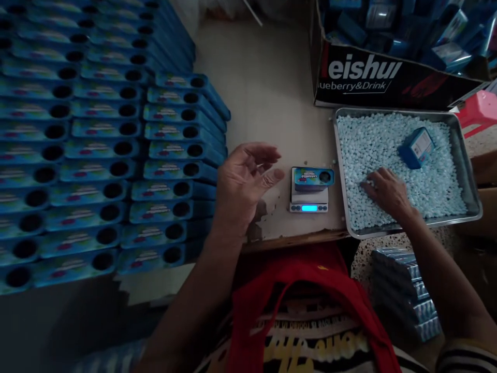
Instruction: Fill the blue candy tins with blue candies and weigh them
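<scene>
My left hand (246, 181) hovers over the table beside the scale, thumb and fingers apart, with nothing in it. Right of it, a small digital scale (309, 198) with a lit blue display carries a blue candy box (308, 176) that has a round dark opening. My right hand (388, 192) reaches into a metal tray (472, 189) of small pale blue candies (373, 140). Its fingers are curled down on the candies, and their tips are partly hidden. A darker blue container (417, 147) with a white label lies tilted on the candies.
Rows of blue boxes (182, 191) with round openings fill the table's left side. Behind the tray stands a black carton (361, 77) full of blue containers. A pink plastic stool (479, 111) is at the right, and wrapped packs (411, 292) are stacked below the tray.
</scene>
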`<action>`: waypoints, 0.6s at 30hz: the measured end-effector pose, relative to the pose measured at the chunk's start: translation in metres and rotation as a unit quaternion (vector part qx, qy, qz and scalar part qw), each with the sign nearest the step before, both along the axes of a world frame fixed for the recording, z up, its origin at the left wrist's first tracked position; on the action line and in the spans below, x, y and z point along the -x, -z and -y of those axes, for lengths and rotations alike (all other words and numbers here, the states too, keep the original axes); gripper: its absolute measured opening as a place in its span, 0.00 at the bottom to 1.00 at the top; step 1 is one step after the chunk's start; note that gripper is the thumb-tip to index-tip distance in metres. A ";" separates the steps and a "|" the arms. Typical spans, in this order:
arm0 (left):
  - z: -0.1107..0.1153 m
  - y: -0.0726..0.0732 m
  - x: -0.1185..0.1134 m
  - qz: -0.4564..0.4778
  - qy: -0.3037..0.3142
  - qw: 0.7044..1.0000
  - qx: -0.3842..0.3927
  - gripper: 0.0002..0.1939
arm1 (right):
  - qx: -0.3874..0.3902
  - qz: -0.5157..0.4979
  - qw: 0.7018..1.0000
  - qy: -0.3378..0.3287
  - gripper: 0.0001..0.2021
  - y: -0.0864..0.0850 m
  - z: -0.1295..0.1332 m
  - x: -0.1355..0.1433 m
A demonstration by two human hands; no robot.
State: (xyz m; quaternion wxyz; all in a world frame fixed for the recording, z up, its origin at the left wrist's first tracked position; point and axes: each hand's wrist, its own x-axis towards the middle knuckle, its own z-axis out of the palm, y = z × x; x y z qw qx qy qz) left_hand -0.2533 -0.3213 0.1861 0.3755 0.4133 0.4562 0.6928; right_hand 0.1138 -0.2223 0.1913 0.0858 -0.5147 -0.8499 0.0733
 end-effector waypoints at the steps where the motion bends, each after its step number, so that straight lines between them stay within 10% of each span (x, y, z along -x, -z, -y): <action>1: 0.001 -0.002 -0.001 0.004 -0.006 1.000 -0.012 0.25 | 0.008 -0.070 0.996 0.051 0.17 -0.002 -0.005 -0.005; 4: 0.005 -0.013 -0.004 -0.010 0.000 1.000 -0.019 0.23 | 0.073 -0.357 0.909 0.201 0.18 -0.010 -0.020 -0.023; 8: 0.012 -0.024 -0.005 -0.040 -0.002 0.999 -0.029 0.22 | 0.191 -0.562 0.786 0.175 0.13 -0.021 -0.031 -0.039; 15: 0.020 -0.021 -0.002 -0.082 0.007 0.996 -0.022 0.23 | 0.148 -0.592 0.775 0.161 0.12 -0.008 -0.037 -0.003; 18: 0.019 -0.019 0.000 -0.107 -0.005 0.994 -0.005 0.25 | 0.102 -0.519 0.831 0.173 0.10 -0.015 -0.037 0.006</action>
